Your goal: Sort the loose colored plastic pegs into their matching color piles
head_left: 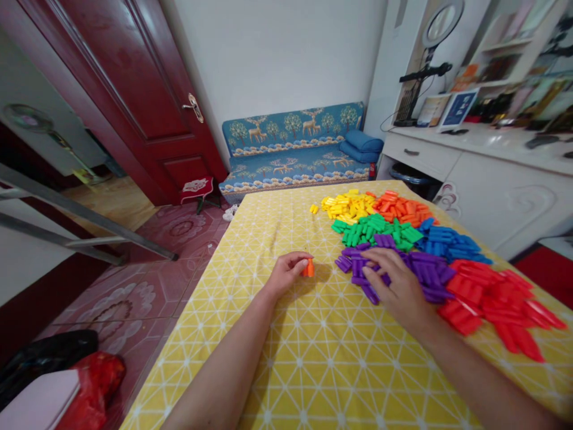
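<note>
My left hand (289,272) is closed in a pinch around a small orange plastic piece (310,267), held upright at the tablecloth. Part of a second red-orange piece shows beside it, mostly behind my fingertips. Over the pile of purple plastic pieces (425,272) hovers my right hand (396,283), thumb and fingers apart. Whether its fingertips touch a purple piece is hard to make out. Beyond that pile lie green pieces (373,230), with blue pieces (452,242) to their right.
Yellow pieces (351,206) and orange pieces (400,208) lie at the table's far side, red pieces (492,298) at the right. A yellow patterned cloth (313,370) covers the table. Behind stand a blue sofa (286,161) and a white dresser (505,185).
</note>
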